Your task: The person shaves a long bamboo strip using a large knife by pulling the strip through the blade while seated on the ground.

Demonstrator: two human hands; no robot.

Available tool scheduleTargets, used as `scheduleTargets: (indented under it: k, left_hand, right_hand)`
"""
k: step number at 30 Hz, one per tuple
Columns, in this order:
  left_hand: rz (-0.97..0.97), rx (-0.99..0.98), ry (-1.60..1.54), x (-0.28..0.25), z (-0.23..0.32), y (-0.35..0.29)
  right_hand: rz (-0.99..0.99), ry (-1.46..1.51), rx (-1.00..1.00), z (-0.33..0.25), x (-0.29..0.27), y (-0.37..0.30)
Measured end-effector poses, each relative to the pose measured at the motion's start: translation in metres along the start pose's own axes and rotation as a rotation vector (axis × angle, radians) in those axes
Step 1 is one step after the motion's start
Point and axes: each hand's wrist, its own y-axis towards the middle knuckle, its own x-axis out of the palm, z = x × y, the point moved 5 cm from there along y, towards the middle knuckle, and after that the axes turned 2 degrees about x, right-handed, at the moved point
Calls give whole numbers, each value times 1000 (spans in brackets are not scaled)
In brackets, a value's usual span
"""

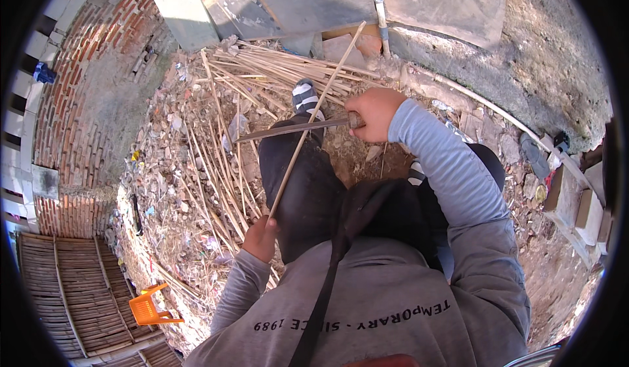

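Dark lettering spans the grey cloth shirt (393, 269), nearer the body than the fingers. The left hand (261, 238) has fingers clamped around the lower end of a long, slim tan strip (293, 162). The right hand's (375, 114) fingers grip a long, dark, narrow blade (282, 131), its edge crossing the strip. Brown soil (370, 162) opens below them; a black-trousered leg (298, 177) sits beneath the strip; loose tan strips (216, 170) lie beyond the left fingers.
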Motion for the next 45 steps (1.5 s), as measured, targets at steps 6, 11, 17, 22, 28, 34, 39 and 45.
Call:
scheduleTargets:
  k: [6,11,17,22,28,34,39,45]
  left_hand:
    - [-29,-7,39,4,-15,13]
    - [-73,-51,64,-3,-8,9]
    - [-130,-66,38,-2,1,15]
    - [-37,-15,235,-5,0,9]
    - [-112,-104,241,-8,1,20]
    - [-36,-78,297,-4,-9,11]
    - [-87,-104,336,-4,13,25]
    - [-17,-112,375,-8,-15,10]
  right_hand:
    - [105,50,80,41,14,12]
    - [57,13,73,7,12,14]
    - [77,145,223,66,23,17]
    - [1,-54,61,13,16,21]
    - [19,116,286,71,23,17]
    - [49,-34,92,22,15,16]
    - [43,77,352,91,17,12]
    - [133,-34,107,22,14,16]
